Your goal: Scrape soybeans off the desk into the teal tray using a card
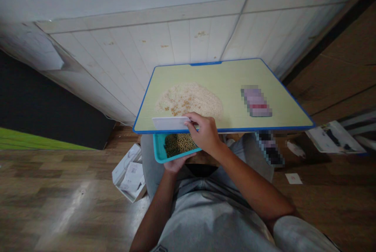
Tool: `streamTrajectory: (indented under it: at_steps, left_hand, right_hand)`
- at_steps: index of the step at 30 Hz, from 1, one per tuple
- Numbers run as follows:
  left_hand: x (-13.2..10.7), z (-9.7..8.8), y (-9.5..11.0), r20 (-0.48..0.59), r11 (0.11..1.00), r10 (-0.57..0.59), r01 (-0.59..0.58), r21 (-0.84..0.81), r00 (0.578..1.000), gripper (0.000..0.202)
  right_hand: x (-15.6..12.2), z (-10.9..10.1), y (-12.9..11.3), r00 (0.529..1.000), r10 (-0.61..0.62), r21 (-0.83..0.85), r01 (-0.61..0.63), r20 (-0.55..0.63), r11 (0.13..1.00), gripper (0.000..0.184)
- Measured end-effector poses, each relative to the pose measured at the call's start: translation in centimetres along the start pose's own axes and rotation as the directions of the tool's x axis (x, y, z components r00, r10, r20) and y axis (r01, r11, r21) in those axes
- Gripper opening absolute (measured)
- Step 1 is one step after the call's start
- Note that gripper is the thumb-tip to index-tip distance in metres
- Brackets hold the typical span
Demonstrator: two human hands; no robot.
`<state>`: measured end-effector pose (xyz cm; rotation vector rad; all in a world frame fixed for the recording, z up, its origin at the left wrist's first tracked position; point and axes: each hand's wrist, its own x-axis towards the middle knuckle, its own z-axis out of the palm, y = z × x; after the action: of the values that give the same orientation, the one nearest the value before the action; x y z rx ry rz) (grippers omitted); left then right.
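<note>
My right hand pinches the right end of a flat white card-like scraper, which stands on edge along the near rim of the table. Below that rim, my left hand supports a teal tray from underneath, its fingers mostly hidden. In the tray lie dark green beans and pale yellow beans, side by side. Beyond the scraper, a wide heap of pale grain, perhaps rice, is spread on the tabletop, with a scatter of orange-brown kernels on its near left part.
The small yellow-green table has a blue edge and stands against a white panelled wall. A pixelated object lies on its right side. An open white box sits on the wooden floor at left; another white tray-like box is at right.
</note>
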<state>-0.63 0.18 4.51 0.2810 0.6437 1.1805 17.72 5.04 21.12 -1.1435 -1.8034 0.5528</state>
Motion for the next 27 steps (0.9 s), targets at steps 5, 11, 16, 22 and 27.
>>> streamTrajectory:
  at_steps: [5,11,16,22,27]
  left_hand:
    - [0.1,-0.3,-0.1,0.029,1.000,-0.013,0.012,0.018,0.999,0.071]
    - [0.5,-1.1,-0.2,0.112,0.998,-0.006,-0.001,0.061,0.994,0.067]
    - [0.5,-1.5,-0.3,0.138,0.999,-0.007,0.001,0.040,0.990,0.070]
    - [0.7,-2.1,-0.4,0.200,1.000,-0.017,0.012,0.022,0.980,0.073]
    - [0.6,-2.0,-0.4,0.189,1.000,-0.015,0.012,0.016,0.982,0.071]
  right_hand:
    - [0.0,0.1,0.1,1.000,0.014,-0.001,-0.014,-0.001,1.000,0.024]
    - [-0.1,0.1,0.1,1.000,0.014,0.013,-0.013,-0.010,1.000,0.024]
    - [-0.1,-0.1,0.1,1.000,-0.003,0.007,0.003,-0.011,1.000,0.024]
    - [0.0,-0.1,0.0,1.000,0.013,-0.001,-0.013,-0.005,1.000,0.024]
    - [-0.1,-0.1,0.0,1.000,0.011,-0.001,-0.011,-0.014,1.000,0.024]
